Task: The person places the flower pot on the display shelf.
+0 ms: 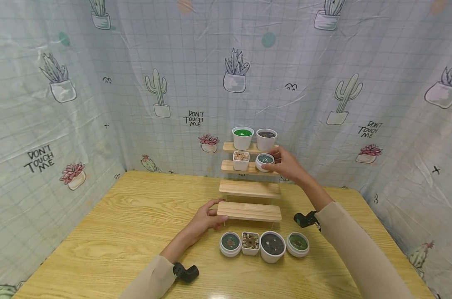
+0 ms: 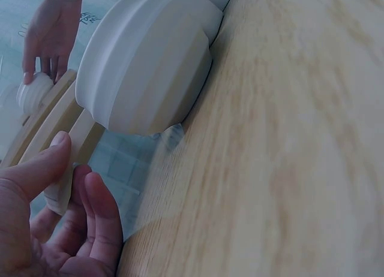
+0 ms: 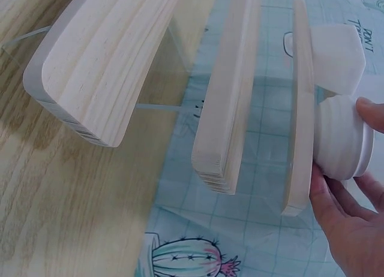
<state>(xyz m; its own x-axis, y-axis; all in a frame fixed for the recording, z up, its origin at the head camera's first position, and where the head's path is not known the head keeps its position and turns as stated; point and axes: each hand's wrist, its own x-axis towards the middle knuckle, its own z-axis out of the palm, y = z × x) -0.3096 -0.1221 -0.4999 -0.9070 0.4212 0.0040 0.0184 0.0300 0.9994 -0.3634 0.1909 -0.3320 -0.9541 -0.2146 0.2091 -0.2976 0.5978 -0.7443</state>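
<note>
My right hand (image 1: 286,163) grips a small round white pot (image 1: 265,162) with a bluish-green top, at the right end of the second shelf from the top of a wooden tiered stand (image 1: 250,189). Thumb and fingers sit on opposite sides of this pot (image 3: 343,137) in the right wrist view. Beside it on the same shelf stands a square white pot (image 1: 241,161) filled with pebbles. Down at the lowest shelf (image 1: 249,211), my left hand (image 1: 205,216) pinches the left end, thumb above and fingers curled beneath, as the left wrist view shows.
A green-topped pot (image 1: 242,138) and a grey-topped pot (image 1: 266,139) occupy the top shelf. In front of the stand, a row holds a round pot (image 1: 230,244), a square pebble pot (image 1: 250,243), a larger dark-filled pot (image 1: 272,247) and a green-filled pot (image 1: 298,244). A cactus-print curtain (image 1: 196,83) hangs behind.
</note>
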